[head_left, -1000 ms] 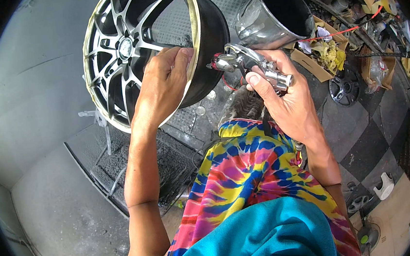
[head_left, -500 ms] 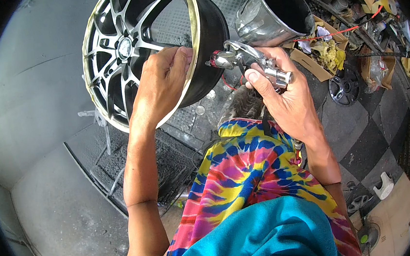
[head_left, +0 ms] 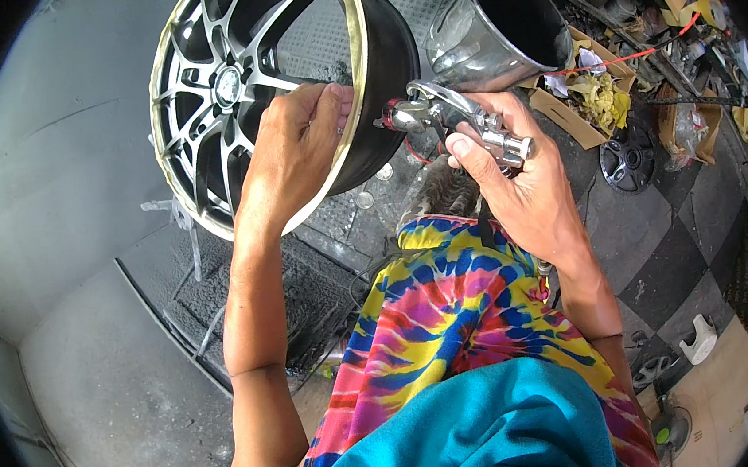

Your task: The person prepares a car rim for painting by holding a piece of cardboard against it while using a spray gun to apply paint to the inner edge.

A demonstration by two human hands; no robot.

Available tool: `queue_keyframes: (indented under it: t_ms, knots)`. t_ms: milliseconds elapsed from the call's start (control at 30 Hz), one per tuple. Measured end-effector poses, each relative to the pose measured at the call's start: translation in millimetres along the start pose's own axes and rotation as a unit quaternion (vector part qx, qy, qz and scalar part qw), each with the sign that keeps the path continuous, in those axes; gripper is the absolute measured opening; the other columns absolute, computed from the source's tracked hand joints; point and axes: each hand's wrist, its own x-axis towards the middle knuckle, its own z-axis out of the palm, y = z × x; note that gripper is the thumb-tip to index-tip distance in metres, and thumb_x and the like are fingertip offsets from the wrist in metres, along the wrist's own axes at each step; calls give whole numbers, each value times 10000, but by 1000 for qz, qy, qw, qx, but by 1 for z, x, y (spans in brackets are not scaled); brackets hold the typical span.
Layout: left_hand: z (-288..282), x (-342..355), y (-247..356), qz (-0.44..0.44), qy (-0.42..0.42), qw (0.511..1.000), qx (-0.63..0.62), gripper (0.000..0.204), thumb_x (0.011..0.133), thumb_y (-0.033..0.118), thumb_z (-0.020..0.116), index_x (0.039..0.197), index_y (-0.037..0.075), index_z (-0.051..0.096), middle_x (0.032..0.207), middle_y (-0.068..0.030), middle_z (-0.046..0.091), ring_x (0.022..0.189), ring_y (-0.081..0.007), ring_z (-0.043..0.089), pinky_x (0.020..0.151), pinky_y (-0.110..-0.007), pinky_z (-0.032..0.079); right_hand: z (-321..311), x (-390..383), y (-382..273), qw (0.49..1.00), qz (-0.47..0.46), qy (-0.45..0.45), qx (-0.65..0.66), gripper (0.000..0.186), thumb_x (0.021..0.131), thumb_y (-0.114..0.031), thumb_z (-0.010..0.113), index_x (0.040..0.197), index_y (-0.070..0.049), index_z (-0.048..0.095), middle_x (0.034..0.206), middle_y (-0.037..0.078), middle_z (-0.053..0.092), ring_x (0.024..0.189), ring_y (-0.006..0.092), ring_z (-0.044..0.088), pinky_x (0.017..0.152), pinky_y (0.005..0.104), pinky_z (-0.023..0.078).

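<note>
A silver and black alloy wheel (head_left: 241,84) with a strip of masking tape (head_left: 355,35) around its rim stands tilted at the upper left. My left hand (head_left: 299,142) is closed at a spoke on the wheel's right side, next to the taped rim; part of its grip is hidden behind the hand. In my right hand (head_left: 525,185) is a chrome spray gun (head_left: 434,108), its red-ringed nozzle end turned left toward the dark outer barrel of the wheel. My right thumb lies along the gun's rear.
A dark bucket (head_left: 485,32) stands beyond the spray gun. Right of it are a cardboard box (head_left: 568,117) of crumpled paper, a red hose (head_left: 634,55), a black wheel cover (head_left: 627,158) and piled clutter. A grey wall (head_left: 41,191) curves along the left.
The spray gun and my right hand have shifted very slightly downward. My left hand keeps its place at the wheel, which looks unmoved.
</note>
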Motion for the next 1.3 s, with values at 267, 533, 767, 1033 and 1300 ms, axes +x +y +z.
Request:
queue_keyframes:
  t_ms: [267, 533, 767, 1033, 1300]
  knots:
    - [0, 0, -1, 2, 1, 1000, 9, 392, 1120, 248, 565, 1162, -75, 782, 978, -271, 785, 896, -334, 789, 834, -407, 592, 2, -3, 1, 1000, 26, -8, 12, 364, 1055, -170, 746, 1356, 3, 634, 1156, 144, 764, 1053, 184, 740, 934, 348, 573]
    - [0, 0, 2, 5, 3, 1000, 3, 379, 1113, 233, 565, 1155, -74, 784, 972, -278, 777, 888, -348, 786, 821, -418, 589, 3, -1, 2, 1000, 8, 12, 23, 332, 1069, -188, 742, 1330, -8, 646, 1056, 103, 769, 961, 153, 728, 870, 333, 578]
    - [1, 1, -2, 20, 9, 1000, 18, 369, 1108, 230, 575, 1151, -72, 783, 941, -275, 770, 852, -347, 780, 798, -421, 584, 0, 2, 2, 999, 1, 38, -5, 321, 1064, -193, 753, 1307, -6, 656, 1025, 102, 774, 919, 148, 730, 841, 334, 582]
    - [0, 0, -1, 14, 11, 1000, 16, 374, 1106, 235, 578, 1143, -78, 781, 926, -274, 767, 838, -341, 776, 785, -415, 580, -4, 8, -4, 999, 26, 46, 13, 315, 1069, -201, 750, 1296, -2, 658, 989, 82, 763, 894, 108, 696, 805, 307, 564]
    - [1, -1, 2, 11, 16, 1000, 10, 378, 1104, 240, 585, 1129, -84, 779, 905, -277, 755, 807, -333, 764, 763, -421, 570, -7, 15, -9, 997, 48, 51, 39, 308, 1072, -196, 748, 1307, -15, 665, 941, 36, 743, 836, 73, 662, 770, 277, 553]
